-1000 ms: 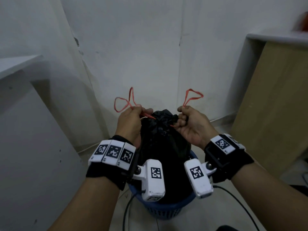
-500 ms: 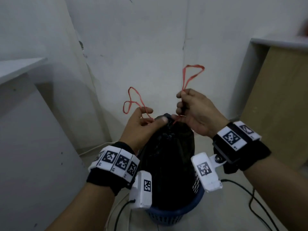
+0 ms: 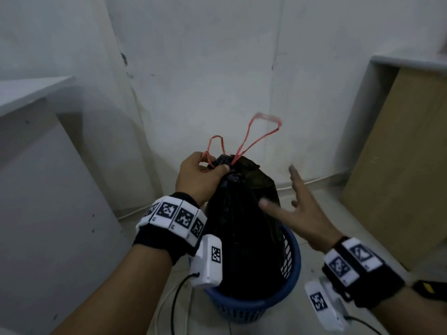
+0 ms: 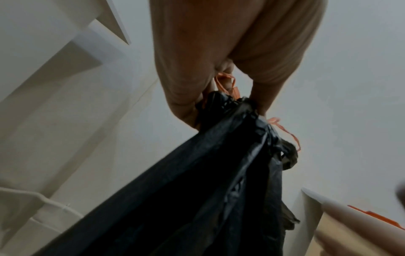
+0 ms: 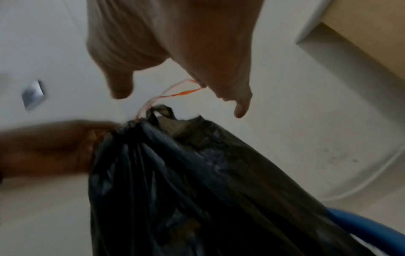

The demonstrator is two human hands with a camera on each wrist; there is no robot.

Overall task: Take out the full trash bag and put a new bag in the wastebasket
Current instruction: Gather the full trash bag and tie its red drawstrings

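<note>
A full black trash bag (image 3: 244, 228) stands tall out of a blue mesh wastebasket (image 3: 251, 308) on the floor. Its neck is cinched by red drawstrings (image 3: 256, 139) that loop up above it. My left hand (image 3: 200, 175) grips the gathered neck and the left drawstring loop; the left wrist view shows the fingers curled round the bunched plastic (image 4: 232, 107) and string. My right hand (image 3: 297, 209) hovers beside the bag's right shoulder with fingers spread, holding nothing. In the right wrist view the bag (image 5: 197, 181) fills the lower frame and the right loop (image 5: 175, 93) hangs free near the fingers.
The basket sits in a corner of white walls. A white shelf unit (image 3: 36, 165) stands to the left and a wood-panelled cabinet (image 3: 399, 165) to the right. Cables (image 3: 179, 303) trail on the pale floor beside the basket.
My right hand has let go of its drawstring loop and dropped down to the right, fingers spread. The left hand keeps its grip at the neck, and the bag has risen further out of the basket.
</note>
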